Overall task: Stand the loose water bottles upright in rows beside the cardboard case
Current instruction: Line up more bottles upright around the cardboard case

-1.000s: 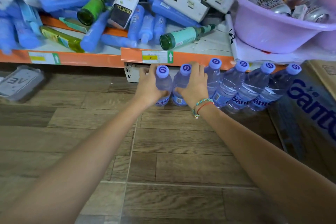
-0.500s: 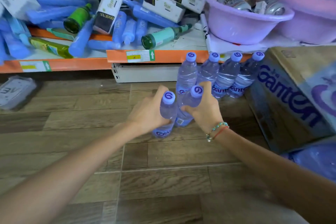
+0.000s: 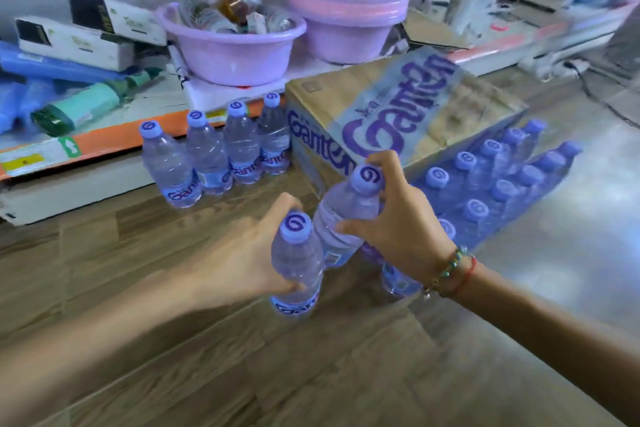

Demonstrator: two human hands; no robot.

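Note:
My left hand (image 3: 242,253) grips a clear water bottle (image 3: 298,274) with a purple cap, upright, just above or on the wooden floor. My right hand (image 3: 398,222) holds a second water bottle (image 3: 346,218) by its neck and body, tilted slightly right. The cardboard case (image 3: 398,114) with purple lettering lies behind my hands. Several bottles (image 3: 214,152) stand upright in a row to the case's left, under the shelf edge. A block of several more upright bottles (image 3: 491,177) stands on the case's right side.
A low orange-edged shelf (image 3: 104,142) runs along the back, piled with blue packets, green bottles and boxes. Two purple basins (image 3: 228,45) sit on it; one holds cans. A cable (image 3: 595,94) crosses the grey floor at right.
Both hands drew their bottles back from the row by the shelf toward me and to the right, in front of the case. The camera swung right, revealing the bottle block beside the case.

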